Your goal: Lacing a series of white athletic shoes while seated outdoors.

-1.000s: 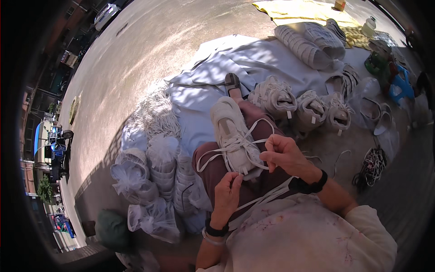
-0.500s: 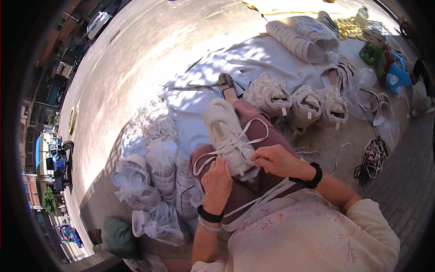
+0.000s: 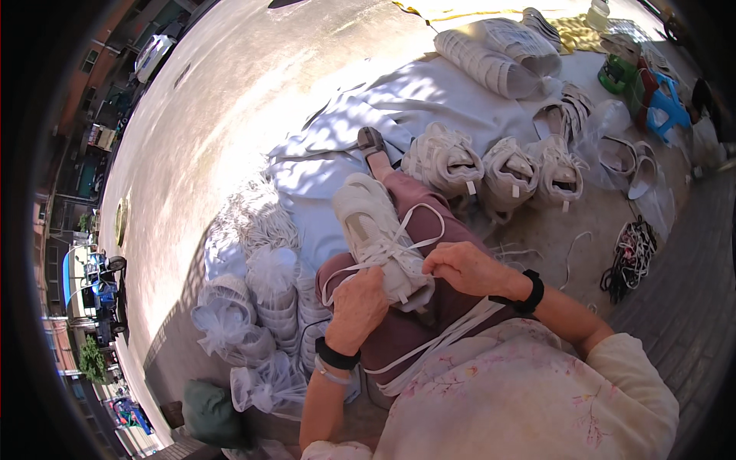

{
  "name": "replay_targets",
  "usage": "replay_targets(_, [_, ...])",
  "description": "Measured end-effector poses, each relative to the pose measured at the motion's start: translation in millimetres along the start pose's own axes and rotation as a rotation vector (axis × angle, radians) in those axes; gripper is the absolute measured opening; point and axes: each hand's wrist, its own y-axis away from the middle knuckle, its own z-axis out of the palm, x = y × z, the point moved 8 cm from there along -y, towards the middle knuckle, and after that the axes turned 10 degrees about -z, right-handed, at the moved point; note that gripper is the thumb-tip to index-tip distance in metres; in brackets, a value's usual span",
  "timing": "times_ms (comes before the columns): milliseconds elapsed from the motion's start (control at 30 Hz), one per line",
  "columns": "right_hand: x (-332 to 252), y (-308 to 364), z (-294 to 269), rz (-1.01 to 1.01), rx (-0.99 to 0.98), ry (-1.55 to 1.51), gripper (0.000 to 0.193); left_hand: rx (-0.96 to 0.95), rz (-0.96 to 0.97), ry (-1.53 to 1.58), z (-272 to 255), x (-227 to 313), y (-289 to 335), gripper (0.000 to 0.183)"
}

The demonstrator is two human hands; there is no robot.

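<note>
My hands: left hand (image 3: pixel 357 305), fingers curled shut, knuckles up, forearm rising from the lower edge, dark band at the wrist. Right hand (image 3: pixel 464 268), fingers pinched together, wrist bent inward, black watch worn, forearm angled from the right.

Light: harsh sun, glaring off pavement (image 3: pixel 253 100) toward 11 o'clock
Shadows: dappled on grey cloth (image 3: pixel 429 100)
Edges: fisheye-bent, black rim
Focus: sharp centrally
</note>
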Motion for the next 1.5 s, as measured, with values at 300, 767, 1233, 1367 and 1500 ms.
replay_targets(300, [-7.4,-8.8,-0.7,-0.031,0.048,0.066,0.015,-0.056,0.001,-0.150,-0.7,13.6,-7.4,0.008])
replay_targets(767, [-6.3,-24.9,18.1,-0.037,0.039,0.131,0.013,0.131,-0.009,0.286,-11.7,-5.7,6.6,0.006])
replay_targets(1233, [-6.6,-30.5,46.8,-0.049,-0.006,0.556,0.012,0.339,-0.174,0.399,-4.4,-15.1,17.1,0.008])
replay_targets(1367, [-18.1,-35.3,55.5,-0.171,-0.090,0.686,0.009,0.327,-0.192,0.389,-0.4,-12.5,10.5,0.008])
replay_targets(1500, [-20.2,-34.9,56.9,-0.174,-0.134,0.734,0.008,0.330,-0.248,0.499,-4.8,-15.1,11.9,0.008])
